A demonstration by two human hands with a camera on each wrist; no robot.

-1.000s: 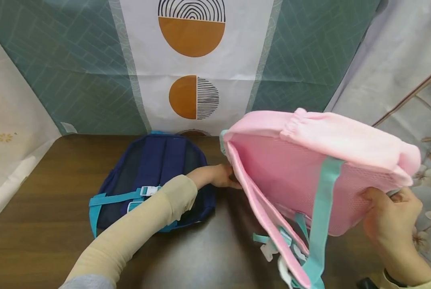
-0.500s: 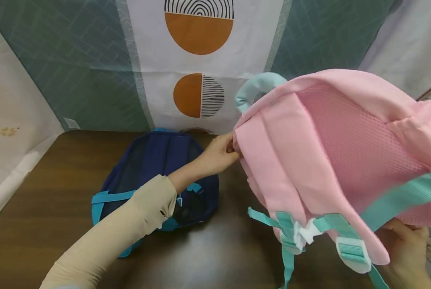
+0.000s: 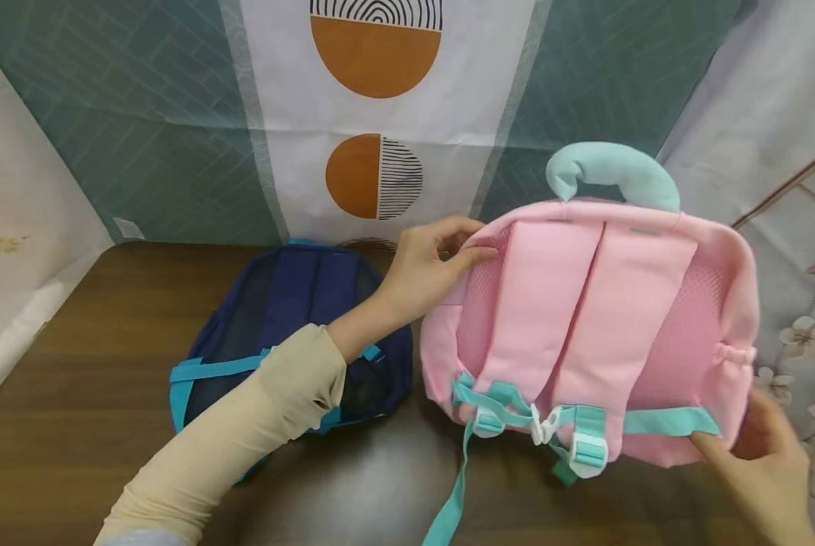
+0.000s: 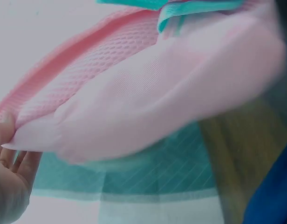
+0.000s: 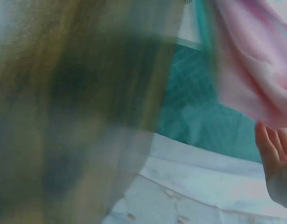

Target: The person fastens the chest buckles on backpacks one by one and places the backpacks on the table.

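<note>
A pink backpack point(image 3: 546, 303) hangs above the table's right side, its back panel and two pink shoulder straps toward me. On top stands its mint handle point(image 3: 615, 171); mint webbing and white buckles dangle below. My left hand point(image 3: 424, 273) pinches the bag's upper left edge between thumb and fingers, also seen in the left wrist view, where the hand point(image 4: 15, 182) grips pink fabric. At the lower right corner my right hand point(image 3: 765, 462) holds the bag, thumb in front by the mint strap and fingers behind. The right wrist view shows that hand point(image 5: 278, 163) against the pink cloth.
A navy backpack point(image 3: 294, 303) with bright blue straps lies on the brown wooden table point(image 3: 107, 326), left of the pink one and partly behind my left forearm. A patterned green and white cloth point(image 3: 448, 91) hangs along the back. Floral pale cloth point(image 3: 810, 341) hangs at the right.
The pink backpack has turned from tilted on its side to nearly upright, handle up, back panel facing me. My left hand has risen along with its edge; the navy backpack stays put.
</note>
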